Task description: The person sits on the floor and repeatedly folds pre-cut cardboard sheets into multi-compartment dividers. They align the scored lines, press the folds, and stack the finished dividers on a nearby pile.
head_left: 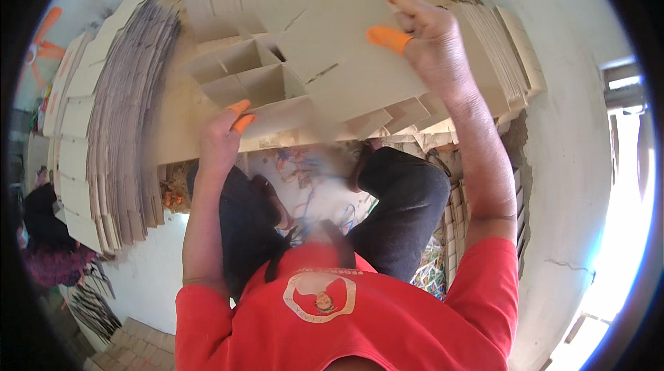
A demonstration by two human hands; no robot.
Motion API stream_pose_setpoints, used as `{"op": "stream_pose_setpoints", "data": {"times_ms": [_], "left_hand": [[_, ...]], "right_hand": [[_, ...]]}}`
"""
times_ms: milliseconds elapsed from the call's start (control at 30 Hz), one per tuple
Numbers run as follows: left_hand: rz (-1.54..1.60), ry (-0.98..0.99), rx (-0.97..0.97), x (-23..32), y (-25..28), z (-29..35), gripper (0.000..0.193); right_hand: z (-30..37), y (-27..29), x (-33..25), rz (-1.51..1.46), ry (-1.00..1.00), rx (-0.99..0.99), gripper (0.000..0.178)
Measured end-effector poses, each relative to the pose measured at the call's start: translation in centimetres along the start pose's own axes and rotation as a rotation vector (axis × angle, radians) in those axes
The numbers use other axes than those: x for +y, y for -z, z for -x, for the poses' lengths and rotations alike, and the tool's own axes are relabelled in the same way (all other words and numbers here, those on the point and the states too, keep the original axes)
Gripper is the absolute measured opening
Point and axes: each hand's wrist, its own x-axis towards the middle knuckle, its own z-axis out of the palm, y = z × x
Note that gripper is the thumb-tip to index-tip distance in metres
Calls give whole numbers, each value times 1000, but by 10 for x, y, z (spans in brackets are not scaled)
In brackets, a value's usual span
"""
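Head view: right hand (pixel 432 39) grasps slotted card (pixel 339 32); left hand (pixel 223 137) pinches divider grid (pixel 256 80); slots should align squarely.

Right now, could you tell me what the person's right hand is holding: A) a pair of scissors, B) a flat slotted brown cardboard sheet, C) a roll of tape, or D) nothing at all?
B: the right hand, with orange rubber fingertip covers, grips a flat slotted brown cardboard sheet raised above the brown cardboard divider grid.
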Motion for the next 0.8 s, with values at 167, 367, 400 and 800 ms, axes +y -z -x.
{"op": "stream_pose_setpoints", "data": {"times_ms": [167, 367, 400, 800], "left_hand": [[84, -25, 25, -4, -4, 0, 14], [6, -77, 33, -5, -5, -3, 11], [13, -79, 30, -7, -5, -4, 13], [28, -65, 37, -9, -7, -6, 10]], "right_hand": [[-9, -45, -27, -96, 79, -168, 47], [-22, -68, -38, -9, 162, -197, 46], [-26, -67, -37, -10, 168, -212, 47], [-23, -115, -25, -7, 277, -268, 44]]}}
